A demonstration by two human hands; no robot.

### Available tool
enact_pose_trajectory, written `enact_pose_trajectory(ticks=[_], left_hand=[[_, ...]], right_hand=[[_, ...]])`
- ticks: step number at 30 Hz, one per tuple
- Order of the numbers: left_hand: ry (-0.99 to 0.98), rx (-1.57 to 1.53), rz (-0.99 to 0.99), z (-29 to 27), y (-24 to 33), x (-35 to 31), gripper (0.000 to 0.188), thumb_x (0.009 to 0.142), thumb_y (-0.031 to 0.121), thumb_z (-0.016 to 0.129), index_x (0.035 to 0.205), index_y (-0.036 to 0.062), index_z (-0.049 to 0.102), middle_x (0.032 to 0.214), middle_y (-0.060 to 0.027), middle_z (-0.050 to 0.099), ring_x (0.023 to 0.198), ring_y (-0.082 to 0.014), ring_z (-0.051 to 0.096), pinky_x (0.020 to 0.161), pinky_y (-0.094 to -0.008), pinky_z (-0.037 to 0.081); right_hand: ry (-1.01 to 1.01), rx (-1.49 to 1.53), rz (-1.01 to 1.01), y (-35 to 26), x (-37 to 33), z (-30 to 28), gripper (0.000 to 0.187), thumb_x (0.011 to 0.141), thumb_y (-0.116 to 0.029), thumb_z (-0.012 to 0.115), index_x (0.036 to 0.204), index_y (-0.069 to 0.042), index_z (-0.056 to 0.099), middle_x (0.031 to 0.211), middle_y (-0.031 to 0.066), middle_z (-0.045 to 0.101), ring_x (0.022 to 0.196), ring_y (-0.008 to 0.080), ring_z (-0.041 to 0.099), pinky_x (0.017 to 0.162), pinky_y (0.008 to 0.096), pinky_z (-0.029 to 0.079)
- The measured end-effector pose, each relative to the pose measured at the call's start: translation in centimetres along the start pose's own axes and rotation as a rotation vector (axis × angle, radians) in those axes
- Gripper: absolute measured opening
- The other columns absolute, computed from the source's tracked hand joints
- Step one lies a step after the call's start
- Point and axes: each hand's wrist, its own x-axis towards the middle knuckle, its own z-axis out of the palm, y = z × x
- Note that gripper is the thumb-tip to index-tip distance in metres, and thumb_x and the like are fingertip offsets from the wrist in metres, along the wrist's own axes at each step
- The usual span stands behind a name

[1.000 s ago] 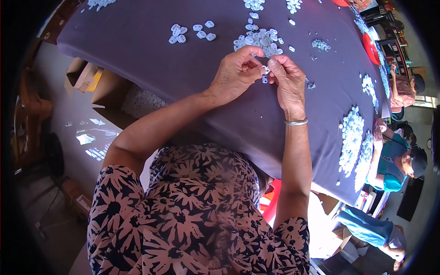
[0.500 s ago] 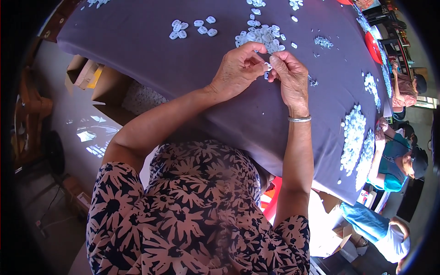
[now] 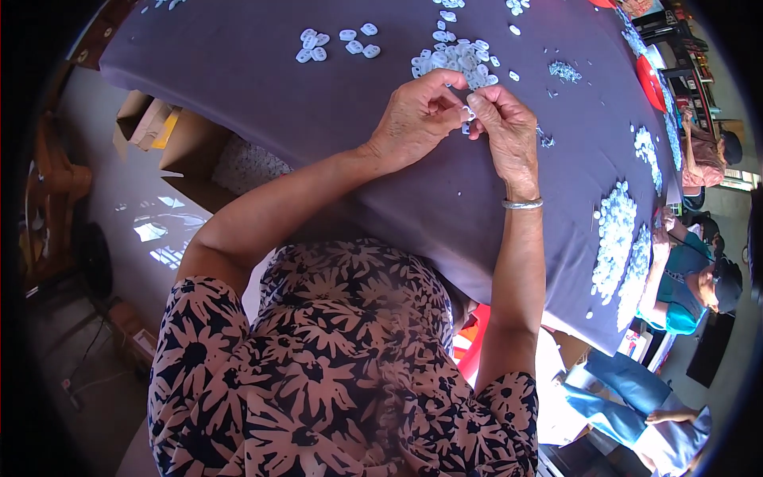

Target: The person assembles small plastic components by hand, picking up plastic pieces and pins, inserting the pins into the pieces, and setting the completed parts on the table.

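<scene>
Over the dark tablecloth (image 3: 334, 103), my left hand (image 3: 417, 119) and my right hand (image 3: 509, 131) meet fingertip to fingertip. Between them is a small white plastic piece (image 3: 469, 114), pinched from both sides; fingers cover much of it. Just beyond my hands lies a heap of white oval plastic pieces with holes (image 3: 457, 57). Further left sit two small groups of the same ovals (image 3: 313, 44) (image 3: 361, 44). Beside my right hand is a little cluster of tiny metal parts (image 3: 545, 141), with a larger pile of metal bits (image 3: 565, 71) farther off.
Big heaps of white pieces (image 3: 613, 238) cover the table's right side, where a person in a teal top (image 3: 683, 278) sits. A red container (image 3: 649, 82) stands at the far right. Below the left table edge is an open cardboard box (image 3: 191, 143). Another person in blue trousers (image 3: 612, 397) is at lower right.
My hands keep their pinch on the white piece, with hardly any movement. At lower right, the person in blue trousers has shifted position, their legs now further apart.
</scene>
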Motion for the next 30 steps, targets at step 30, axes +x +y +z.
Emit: enact_pose_trajectory(ticks=[30], left_hand=[[0.086,0.011,0.039,0.1,0.0,0.1,0.031,0.082,0.002,0.061,0.11,0.0031,0.047,0.077,-0.0056,0.061,0.069,-0.0079,0.056,0.059,-0.0237,0.049]], right_hand=[[0.165,-0.15,0.022,-0.8,-0.4,1.3,0.027,0.094,-0.028,0.054,0.09,-0.002,0.06,0.071,0.0014,0.058,0.055,0.005,0.049,0.047,0.0215,0.046]])
